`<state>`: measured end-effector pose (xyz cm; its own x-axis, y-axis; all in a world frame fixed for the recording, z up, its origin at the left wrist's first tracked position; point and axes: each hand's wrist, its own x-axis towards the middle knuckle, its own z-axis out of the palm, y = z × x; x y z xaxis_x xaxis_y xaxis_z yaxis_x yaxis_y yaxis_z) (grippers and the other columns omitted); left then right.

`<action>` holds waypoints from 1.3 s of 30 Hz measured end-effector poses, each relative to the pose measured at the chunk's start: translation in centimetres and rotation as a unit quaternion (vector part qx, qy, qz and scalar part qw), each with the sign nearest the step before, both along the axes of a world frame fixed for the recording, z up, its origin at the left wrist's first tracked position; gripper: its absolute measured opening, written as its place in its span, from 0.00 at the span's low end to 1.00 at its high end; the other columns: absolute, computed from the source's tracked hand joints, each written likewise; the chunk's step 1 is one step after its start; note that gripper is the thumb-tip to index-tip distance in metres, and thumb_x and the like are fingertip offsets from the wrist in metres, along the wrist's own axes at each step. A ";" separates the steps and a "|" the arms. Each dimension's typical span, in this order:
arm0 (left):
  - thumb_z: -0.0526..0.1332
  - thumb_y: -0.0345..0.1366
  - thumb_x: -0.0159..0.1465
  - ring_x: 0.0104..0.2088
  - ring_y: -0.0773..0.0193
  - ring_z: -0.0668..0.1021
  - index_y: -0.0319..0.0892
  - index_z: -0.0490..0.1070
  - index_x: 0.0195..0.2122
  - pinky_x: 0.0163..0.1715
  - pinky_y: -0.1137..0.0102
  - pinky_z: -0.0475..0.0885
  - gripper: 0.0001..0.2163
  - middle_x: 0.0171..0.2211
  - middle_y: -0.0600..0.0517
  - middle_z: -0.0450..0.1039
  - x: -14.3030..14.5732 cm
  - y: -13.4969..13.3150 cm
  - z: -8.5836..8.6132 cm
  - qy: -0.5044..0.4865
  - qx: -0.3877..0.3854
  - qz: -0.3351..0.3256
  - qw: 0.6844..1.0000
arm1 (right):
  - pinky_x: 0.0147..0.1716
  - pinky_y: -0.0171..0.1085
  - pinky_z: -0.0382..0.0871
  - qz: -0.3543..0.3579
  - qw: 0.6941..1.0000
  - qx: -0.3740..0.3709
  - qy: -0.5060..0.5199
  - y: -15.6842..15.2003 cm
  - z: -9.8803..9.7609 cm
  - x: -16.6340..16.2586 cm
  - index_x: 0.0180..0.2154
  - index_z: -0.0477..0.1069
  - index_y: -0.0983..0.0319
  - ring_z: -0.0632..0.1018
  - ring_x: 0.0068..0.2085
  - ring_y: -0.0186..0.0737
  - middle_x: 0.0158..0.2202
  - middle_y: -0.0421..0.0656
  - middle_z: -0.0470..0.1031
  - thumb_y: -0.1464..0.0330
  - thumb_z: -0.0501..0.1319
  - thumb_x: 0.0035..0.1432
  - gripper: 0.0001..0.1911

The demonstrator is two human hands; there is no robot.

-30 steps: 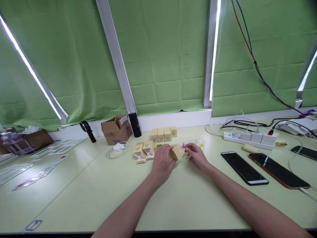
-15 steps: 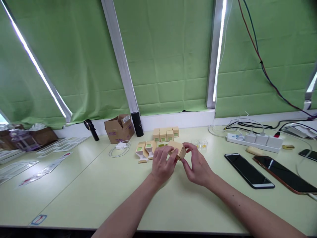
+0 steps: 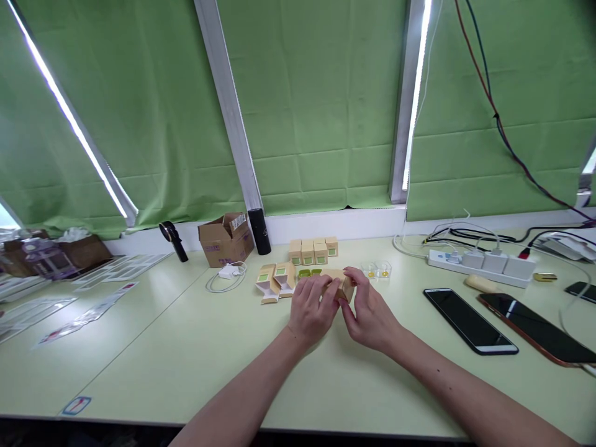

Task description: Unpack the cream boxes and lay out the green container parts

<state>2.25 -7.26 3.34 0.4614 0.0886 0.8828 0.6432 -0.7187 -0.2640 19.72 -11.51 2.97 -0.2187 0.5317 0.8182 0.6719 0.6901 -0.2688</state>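
Observation:
A small kraft cardboard box (image 3: pixel 343 289) is held between both hands above the table. My left hand (image 3: pixel 313 308) grips its left side, fingers over the front and top. At the right end, my right hand (image 3: pixel 369 312) pinches the box between thumb and fingers. Just behind lie small green pieces (image 3: pixel 310 272), partly hidden by the box. To the left are two opened kraft boxes (image 3: pixel 274 280) with green-marked labels and flaps folded out. Several closed kraft boxes (image 3: pixel 307 251) stand in a row farther back. Clear little containers with yellow bits (image 3: pixel 377 269) sit right of the held box.
A larger cardboard carton (image 3: pixel 226 241), a black cylinder (image 3: pixel 259 231) and a white charger with cable (image 3: pixel 230 272) stand back left. On the right lie a dark phone (image 3: pixel 469 320), another phone (image 3: pixel 535 326) and a white power strip (image 3: pixel 482 266) with cables.
The held box has been turned and shifted slightly right, and both hands moved with it. More of the green pieces behind it now show. The view has shifted a little.

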 end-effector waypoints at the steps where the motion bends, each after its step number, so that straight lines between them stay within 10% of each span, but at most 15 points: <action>1: 0.63 0.30 0.66 0.47 0.53 0.80 0.43 0.66 0.59 0.47 0.58 0.75 0.20 0.46 0.43 0.77 0.0 0.0 -0.1 -0.001 -0.013 0.000 1.000 | 0.47 0.57 0.78 -0.001 1.000 -0.018 0.004 -0.1 0.1 0.1 0.65 0.44 0.59 0.76 0.53 0.55 0.59 0.58 0.64 0.72 0.54 0.66 0.30; 39: 0.60 0.28 0.68 0.55 0.48 0.78 0.39 0.61 0.63 0.53 0.52 0.79 0.22 0.53 0.39 0.77 0.2 0.1 -0.8 0.030 -0.125 -0.023 0.991 | 0.34 0.46 0.74 -0.044 0.991 -0.125 0.002 0.2 0.1 0.5 0.61 0.45 0.61 0.80 0.37 0.49 0.44 0.50 0.74 0.71 0.51 0.66 0.25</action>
